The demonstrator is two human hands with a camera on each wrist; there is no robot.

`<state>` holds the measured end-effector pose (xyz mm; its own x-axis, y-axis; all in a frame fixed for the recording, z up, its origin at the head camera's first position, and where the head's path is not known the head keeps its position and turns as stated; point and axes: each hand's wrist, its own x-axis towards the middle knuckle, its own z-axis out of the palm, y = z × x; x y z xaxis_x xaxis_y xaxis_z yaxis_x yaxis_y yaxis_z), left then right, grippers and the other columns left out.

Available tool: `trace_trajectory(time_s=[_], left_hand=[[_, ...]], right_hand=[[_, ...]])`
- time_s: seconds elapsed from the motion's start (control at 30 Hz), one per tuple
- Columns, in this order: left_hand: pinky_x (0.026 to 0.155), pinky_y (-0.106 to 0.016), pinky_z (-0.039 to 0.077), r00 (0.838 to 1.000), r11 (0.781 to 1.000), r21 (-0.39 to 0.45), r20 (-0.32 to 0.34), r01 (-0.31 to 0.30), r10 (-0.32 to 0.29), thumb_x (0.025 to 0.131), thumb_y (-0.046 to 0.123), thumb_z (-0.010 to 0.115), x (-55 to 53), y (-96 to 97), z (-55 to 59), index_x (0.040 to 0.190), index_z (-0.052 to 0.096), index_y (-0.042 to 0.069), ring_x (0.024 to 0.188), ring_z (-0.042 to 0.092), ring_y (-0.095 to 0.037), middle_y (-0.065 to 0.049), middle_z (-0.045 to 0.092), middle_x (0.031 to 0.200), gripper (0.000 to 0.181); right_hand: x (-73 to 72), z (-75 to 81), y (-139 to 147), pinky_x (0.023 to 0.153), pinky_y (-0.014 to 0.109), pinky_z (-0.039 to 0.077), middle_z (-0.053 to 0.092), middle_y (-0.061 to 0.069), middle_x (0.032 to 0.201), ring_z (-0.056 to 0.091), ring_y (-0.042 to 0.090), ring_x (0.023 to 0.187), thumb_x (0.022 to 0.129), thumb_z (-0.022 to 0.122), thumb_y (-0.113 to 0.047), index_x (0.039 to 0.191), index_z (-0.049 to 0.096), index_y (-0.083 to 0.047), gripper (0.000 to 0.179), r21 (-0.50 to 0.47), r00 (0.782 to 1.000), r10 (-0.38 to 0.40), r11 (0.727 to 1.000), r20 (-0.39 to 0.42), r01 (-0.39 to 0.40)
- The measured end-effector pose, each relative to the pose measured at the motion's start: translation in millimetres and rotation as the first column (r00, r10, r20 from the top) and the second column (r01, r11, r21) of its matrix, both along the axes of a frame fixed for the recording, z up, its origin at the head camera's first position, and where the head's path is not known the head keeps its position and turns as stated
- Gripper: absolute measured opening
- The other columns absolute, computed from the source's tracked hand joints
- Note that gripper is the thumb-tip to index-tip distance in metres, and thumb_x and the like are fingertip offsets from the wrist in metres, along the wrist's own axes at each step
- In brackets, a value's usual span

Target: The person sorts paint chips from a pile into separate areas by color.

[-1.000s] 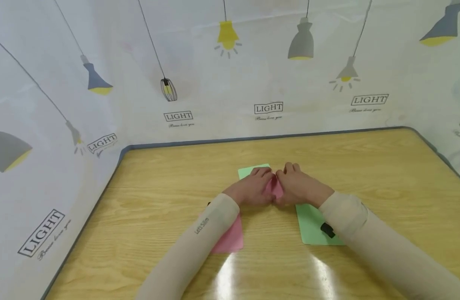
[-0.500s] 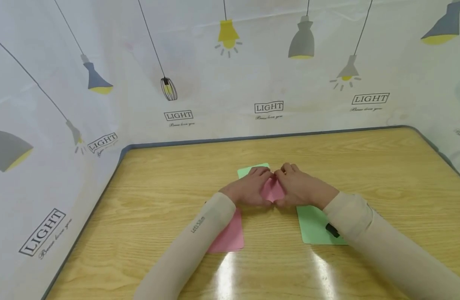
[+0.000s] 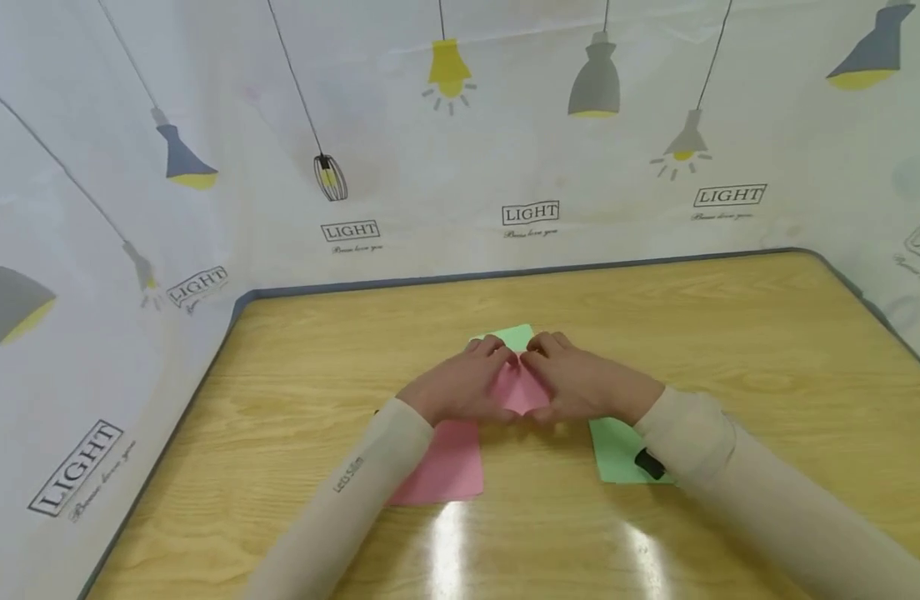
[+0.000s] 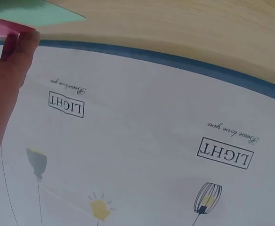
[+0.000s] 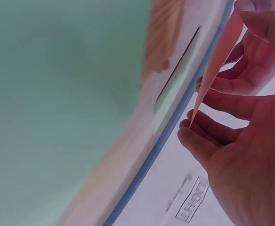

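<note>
Both hands meet over the middle of the table in the head view, with a pink piece of paper [image 3: 518, 396] between them. My left hand [image 3: 460, 385] pinches its left side, and its fingers [image 4: 22, 52] show at the paper's edge in the left wrist view. My right hand [image 3: 586, 385] pinches the right side. In the right wrist view the paper [image 5: 220, 54] is seen nearly edge-on, bent, with fingertips of both hands on it. Just beyond the hands lies a green sheet [image 3: 516, 337], partly covered by them.
Another pink sheet [image 3: 454, 468] lies partly under the left forearm. By the right forearm is a green sheet [image 3: 617, 454] with a small black object [image 3: 650, 463] on it. A pale curtain [image 3: 430, 242] printed with lamps borders the wooden table [image 3: 340, 350].
The hands have spread slightly apart, so more of the pink paper shows between them. Both have shifted a little left, the left hand most, and the pink sheet below that forearm is more exposed.
</note>
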<state>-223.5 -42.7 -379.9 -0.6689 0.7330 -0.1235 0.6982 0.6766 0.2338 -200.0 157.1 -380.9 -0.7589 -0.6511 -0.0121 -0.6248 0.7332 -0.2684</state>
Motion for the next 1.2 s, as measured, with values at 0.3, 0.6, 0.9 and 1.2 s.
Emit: trace_trajectory(time_s=[0.3, 0.6, 0.9, 1.2], left_hand=[[0.083, -0.027, 0.042, 0.998, 0.999, -0.027, -0.042, -0.042, 0.040, 0.069, 0.064, 0.059, 27.3, -35.4, 18.3, 0.117, 0.047, 0.016, 0.100, 0.036, -0.013, 0.003, 0.037, 0.114, 0.069], [0.076, -0.030, 0.044, 0.991, 0.991, -0.088, -0.101, -0.099, 0.090, 0.067, 0.066, 0.058, 68.9, -59.3, 24.8, 0.117, 0.048, 0.009, 0.094, 0.040, -0.019, -0.005, 0.041, 0.110, 0.077], [0.079, -0.031, 0.044, 0.989, 0.991, -0.080, -0.109, -0.108, 0.099, 0.066, 0.063, 0.063, 83.5, -78.4, 9.4, 0.116, 0.047, 0.008, 0.096, 0.040, -0.019, -0.005, 0.042, 0.108, 0.077], [0.076, -0.030, 0.043, 0.991, 0.998, -0.029, -0.121, -0.059, 0.056, 0.067, 0.054, 0.068, 86.5, -87.4, -2.6, 0.107, 0.052, 0.008, 0.092, 0.040, -0.017, -0.001, 0.042, 0.105, 0.063]], right_hand=[[10.1, 8.1, -31, 0.087, 0.026, 0.039, 0.037, 0.005, 0.124, 0.034, 0.016, 0.111, 0.072, 0.062, -0.052, 0.128, 0.045, -0.008, 0.074, 0.000, 0.997, 0.079, 0.997, -0.012, -0.079], [31.5, 7.4, -65, 0.086, 0.027, 0.040, 0.039, 0.005, 0.118, 0.037, 0.018, 0.104, 0.070, 0.062, -0.054, 0.123, 0.042, -0.006, 0.075, 0.048, 0.971, 0.216, 0.976, -0.098, -0.212], [43.4, -1.9, -91, 0.082, 0.031, 0.043, 0.040, 0.012, 0.119, 0.039, 0.023, 0.103, 0.069, 0.063, -0.056, 0.129, 0.039, -0.006, 0.081, 0.091, 0.967, 0.249, 0.966, -0.056, -0.244], [47.9, -11.1, -97, 0.090, 0.034, 0.039, 0.044, 0.015, 0.121, 0.040, 0.027, 0.110, 0.076, 0.062, -0.051, 0.122, 0.046, -0.012, 0.062, 0.086, 0.951, 0.296, 0.954, -0.091, -0.288]])
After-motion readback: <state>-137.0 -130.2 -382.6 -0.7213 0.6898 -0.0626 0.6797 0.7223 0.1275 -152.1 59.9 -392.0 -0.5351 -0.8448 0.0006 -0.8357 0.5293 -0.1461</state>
